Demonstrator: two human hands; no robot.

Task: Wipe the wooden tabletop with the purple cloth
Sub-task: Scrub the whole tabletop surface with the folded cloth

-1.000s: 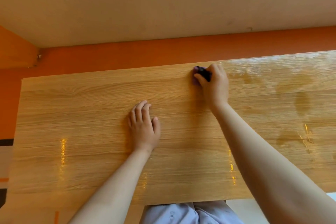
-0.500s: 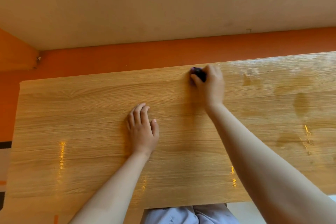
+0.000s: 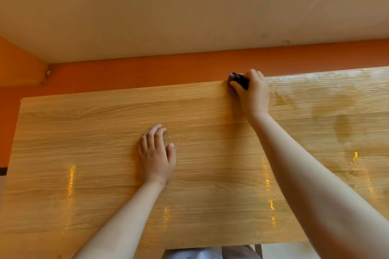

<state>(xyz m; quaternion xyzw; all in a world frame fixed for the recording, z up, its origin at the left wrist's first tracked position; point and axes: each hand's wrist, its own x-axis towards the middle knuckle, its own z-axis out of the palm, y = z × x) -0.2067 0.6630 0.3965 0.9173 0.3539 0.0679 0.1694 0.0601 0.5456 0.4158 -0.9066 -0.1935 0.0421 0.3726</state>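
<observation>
at tabletop edge (image 3: pixel 147 92), purple cloth (image 3: pixel 241 81) arrived, right hand (image 3: pixel 254 96) gripping

Glossy wood-grain tabletop (image 3: pixel 105 132) with damp sheen at right, dark purple cloth (image 3: pixel 240 81), matt plaster wall (image 3: pixel 168 6)

A cream wall (image 3: pixel 189 6) rose above an orange band (image 3: pixel 147 71) (its paint faintly scuffed and stained) and met an orange side wall (image 3: pixel 19 63) at the left, where a chipped spot (image 3: pixel 47 74) marked the corner. The light was warm throughout.
</observation>
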